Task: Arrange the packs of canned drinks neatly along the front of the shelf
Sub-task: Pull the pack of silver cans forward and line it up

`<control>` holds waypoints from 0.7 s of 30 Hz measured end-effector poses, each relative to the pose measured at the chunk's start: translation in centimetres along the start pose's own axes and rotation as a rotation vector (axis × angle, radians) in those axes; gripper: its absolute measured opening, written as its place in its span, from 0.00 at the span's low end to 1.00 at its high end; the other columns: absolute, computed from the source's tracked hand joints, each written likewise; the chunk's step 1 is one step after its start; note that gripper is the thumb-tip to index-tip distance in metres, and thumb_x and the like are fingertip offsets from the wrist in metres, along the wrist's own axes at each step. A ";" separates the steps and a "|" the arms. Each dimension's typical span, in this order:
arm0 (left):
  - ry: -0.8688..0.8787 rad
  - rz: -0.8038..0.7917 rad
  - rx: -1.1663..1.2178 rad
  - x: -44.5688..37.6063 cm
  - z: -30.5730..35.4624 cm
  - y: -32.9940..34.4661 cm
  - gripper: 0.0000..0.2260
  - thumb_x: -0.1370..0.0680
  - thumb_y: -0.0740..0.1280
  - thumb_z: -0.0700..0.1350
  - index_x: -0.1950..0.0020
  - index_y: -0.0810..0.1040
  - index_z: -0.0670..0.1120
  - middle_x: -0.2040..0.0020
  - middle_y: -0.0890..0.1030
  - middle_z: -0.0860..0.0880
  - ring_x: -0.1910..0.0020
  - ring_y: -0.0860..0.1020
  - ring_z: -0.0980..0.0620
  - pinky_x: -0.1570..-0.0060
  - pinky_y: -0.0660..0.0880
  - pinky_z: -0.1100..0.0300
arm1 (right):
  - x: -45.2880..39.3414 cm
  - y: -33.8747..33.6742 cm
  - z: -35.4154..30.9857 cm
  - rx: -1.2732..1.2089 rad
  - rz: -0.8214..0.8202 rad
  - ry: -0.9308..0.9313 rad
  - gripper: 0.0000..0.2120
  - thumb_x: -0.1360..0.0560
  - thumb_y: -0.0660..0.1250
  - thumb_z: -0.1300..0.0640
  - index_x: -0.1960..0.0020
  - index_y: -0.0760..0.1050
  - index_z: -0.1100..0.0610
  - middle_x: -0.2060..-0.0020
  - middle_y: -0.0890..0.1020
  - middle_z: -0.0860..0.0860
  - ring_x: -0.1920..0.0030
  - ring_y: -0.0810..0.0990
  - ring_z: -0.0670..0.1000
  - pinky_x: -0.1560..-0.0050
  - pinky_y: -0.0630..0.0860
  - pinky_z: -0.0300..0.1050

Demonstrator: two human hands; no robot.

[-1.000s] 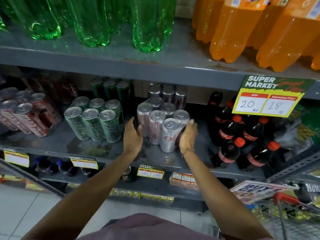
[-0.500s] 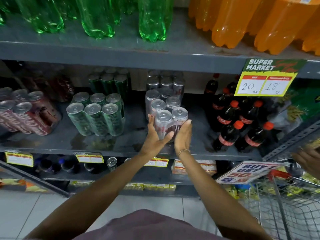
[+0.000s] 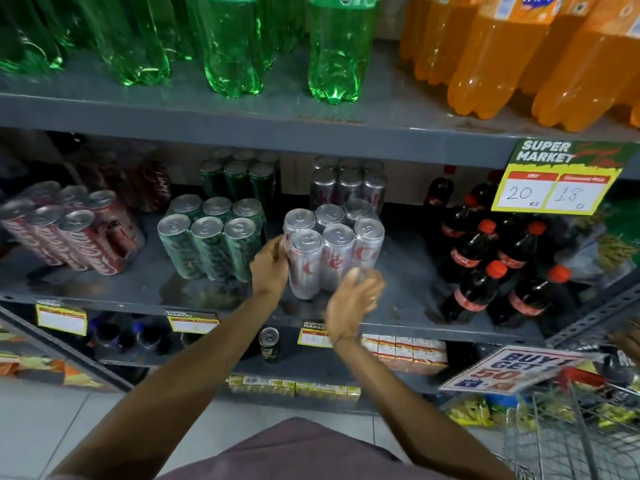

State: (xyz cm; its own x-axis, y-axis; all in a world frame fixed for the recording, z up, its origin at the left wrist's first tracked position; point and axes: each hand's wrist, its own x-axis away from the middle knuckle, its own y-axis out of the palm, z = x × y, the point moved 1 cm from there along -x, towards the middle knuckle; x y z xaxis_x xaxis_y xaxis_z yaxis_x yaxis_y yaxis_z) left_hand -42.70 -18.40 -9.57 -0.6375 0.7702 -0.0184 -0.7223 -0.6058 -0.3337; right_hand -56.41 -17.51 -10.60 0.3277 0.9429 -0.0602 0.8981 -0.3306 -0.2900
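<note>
While left hand (image 3: 270, 268) cups it, silver pack (image 3: 332, 251) ("Coke" lettering); right hand (image 3: 353, 299) open.

Both arms reach forward; left hand (image 3: 269, 268) cupped, fingers bent; right hand (image 3: 353, 299) blurred, seemingly open.

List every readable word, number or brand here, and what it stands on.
"SUPER MARKET", "20", "18": yellow price sign
"FANTA", partly cut off: orange bottle
"BUY 1 GET", "50": tilted promo sign
"Coca-Cola" script: dark bottles
Shelf-edge price tags: too blurred
Silver can pack lettering: only fragments legible
</note>
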 end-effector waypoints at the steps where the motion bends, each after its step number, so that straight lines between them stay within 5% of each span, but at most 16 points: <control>1: -0.067 -0.011 0.026 0.4 0.3 0.5 0.16 0.19 0.57 0.49 0.36 0.77 0.46 0.38 0.80 0.42 0.39 0.77 0.43 0.40 0.72 0.53 | -2.3 -0.9 -0.5 -0.080 0.118 0.001 0.21 0.22 0.52 0.51 0.40 0.68 0.66 0.41 0.71 0.63 0.39 0.69 0.61 0.37 0.61 0.52; 3: -0.209 -0.072 0.216 0.9 0.8 1.4 0.22 0.18 0.50 0.55 0.32 0.73 0.47 0.34 0.77 0.43 0.35 0.73 0.43 0.34 0.69 0.50 | -7.6 -2.3 -0.9 -0.165 0.107 0.027 0.19 0.20 0.52 0.52 0.40 0.70 0.66 0.41 0.73 0.61 0.38 0.70 0.61 0.40 0.60 0.41; 4: -0.266 -0.108 0.348 1.0 1.0 1.9 0.23 0.18 0.49 0.56 0.33 0.73 0.46 0.36 0.77 0.44 0.36 0.75 0.45 0.36 0.71 0.51 | -10.0 -2.6 -0.9 -0.212 -0.067 0.073 0.23 0.19 0.50 0.49 0.36 0.68 0.65 0.36 0.72 0.58 0.34 0.69 0.58 0.38 0.61 0.38; 6: -0.348 -0.156 0.547 1.1 0.9 2.6 0.23 0.18 0.48 0.57 0.42 0.78 0.47 0.46 0.82 0.48 0.46 0.80 0.52 0.52 0.78 0.61 | -13.1 -2.3 -1.0 -0.359 -0.472 0.272 0.30 0.21 0.45 0.39 0.31 0.68 0.57 0.33 0.73 0.51 0.32 0.70 0.52 0.31 0.63 0.44; 8: -0.367 -0.173 0.623 0.9 0.5 3.2 0.22 0.18 0.48 0.57 0.50 0.80 0.50 0.56 0.83 0.52 0.60 0.81 0.61 0.67 0.77 0.69 | -14.0 -1.6 -1.3 -0.433 -0.626 0.332 0.27 0.22 0.48 0.39 0.43 0.79 0.53 0.47 0.84 0.51 0.44 0.80 0.51 0.43 0.76 0.47; 10: -0.347 -0.191 0.668 0.7 0.1 3.7 0.22 0.18 0.49 0.57 0.49 0.79 0.49 0.56 0.82 0.52 0.61 0.81 0.59 0.68 0.77 0.70 | -13.8 -0.8 -1.3 -0.444 -0.618 0.310 0.19 0.22 0.54 0.45 0.58 0.81 0.50 0.63 0.86 0.48 0.56 0.82 0.50 0.58 0.79 0.42; 12: -0.308 -0.186 0.695 0.5 0.1 3.7 0.20 0.18 0.51 0.55 0.42 0.77 0.45 0.52 0.82 0.50 0.55 0.81 0.55 0.62 0.78 0.67 | -13.1 -0.8 -1.1 -0.457 -0.580 0.300 0.18 0.23 0.56 0.47 0.64 0.81 0.49 0.68 0.85 0.47 0.61 0.81 0.49 0.63 0.79 0.40; 17: -0.306 -0.169 0.674 -1.0 -0.3 4.1 0.15 0.21 0.57 0.55 0.56 0.79 0.50 0.68 0.85 0.56 0.68 0.83 0.60 0.72 0.76 0.68 | -12.6 -1.3 0.0 -0.540 -0.574 0.291 0.21 0.21 0.52 0.43 0.59 0.81 0.49 0.63 0.86 0.46 0.60 0.84 0.44 0.58 0.78 0.40; 21: -0.309 -0.268 0.645 -1.3 0.5 5.0 0.17 0.21 0.57 0.57 0.50 0.81 0.49 0.54 0.86 0.49 0.52 0.82 0.51 0.51 0.77 0.55 | -13.2 -2.4 0.8 -0.586 -0.568 0.318 0.25 0.21 0.50 0.42 0.60 0.84 0.48 0.61 0.87 0.46 0.59 0.85 0.44 0.58 0.78 0.39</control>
State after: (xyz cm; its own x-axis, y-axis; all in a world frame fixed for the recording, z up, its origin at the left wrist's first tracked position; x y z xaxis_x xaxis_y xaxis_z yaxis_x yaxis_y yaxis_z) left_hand -45.59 -22.50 -10.78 -0.3955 0.8740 0.2822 -0.8161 -0.4754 0.3287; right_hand -63.13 -29.10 -9.86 -0.2276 0.9441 0.2386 0.9279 0.1360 0.3472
